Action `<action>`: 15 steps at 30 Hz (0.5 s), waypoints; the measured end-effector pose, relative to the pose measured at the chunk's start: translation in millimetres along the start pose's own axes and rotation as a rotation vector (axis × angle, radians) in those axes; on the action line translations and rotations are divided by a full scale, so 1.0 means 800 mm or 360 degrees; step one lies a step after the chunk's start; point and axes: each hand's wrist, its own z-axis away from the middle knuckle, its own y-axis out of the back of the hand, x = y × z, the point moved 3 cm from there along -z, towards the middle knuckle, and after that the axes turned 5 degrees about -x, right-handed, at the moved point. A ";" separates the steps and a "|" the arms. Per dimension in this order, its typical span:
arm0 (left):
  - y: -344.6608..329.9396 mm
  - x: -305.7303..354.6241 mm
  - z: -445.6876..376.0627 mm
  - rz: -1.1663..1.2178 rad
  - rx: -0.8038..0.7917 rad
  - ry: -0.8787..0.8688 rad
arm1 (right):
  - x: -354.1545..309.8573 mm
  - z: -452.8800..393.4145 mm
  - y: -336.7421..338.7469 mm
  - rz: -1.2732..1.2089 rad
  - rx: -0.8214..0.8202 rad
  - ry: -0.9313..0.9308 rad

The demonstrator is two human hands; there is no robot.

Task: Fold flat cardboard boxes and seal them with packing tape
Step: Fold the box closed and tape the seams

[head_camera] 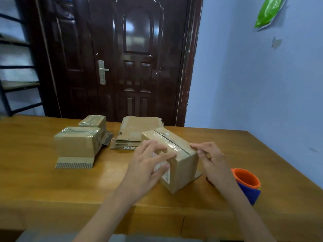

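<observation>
Against a dark panelled wooden door (136,58) and a pale blue wall (253,84), a small brown cardboard box (181,165) is seen standing on the honey-coloured wooden worktop (52,186), its top seam covered by a strip of clear packing tape (172,142). The left hand (148,165) is laid flat with straight fingers over the box's near-left face, pressing the tape end down; the right hand (212,161) is pinching the box's right top corner. Two taped brown boxes (78,142) and a stack of flat cardboard blanks (134,133) are seen behind, and an orange-and-blue tape dispenser (248,184) at the right. Sealing appears to be in hand: firm smoothing outward from the seam would best be applied, so that bubbles and lifted ends are avoided.
</observation>
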 end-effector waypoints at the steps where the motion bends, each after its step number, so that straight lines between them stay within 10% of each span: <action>1: -0.003 0.010 -0.002 -0.0018 -0.0006 -0.0020 | 0.000 -0.003 0.003 -0.0001 -0.0009 -0.0065; 9: -0.020 0.086 -0.020 -0.0169 0.0171 -0.0160 | -0.016 -0.034 0.019 -0.0066 -0.0133 -0.0241; 15: 0.039 0.018 -0.033 0.0182 0.0088 0.0245 | -0.033 -0.046 0.008 -0.0234 -0.0549 -0.0311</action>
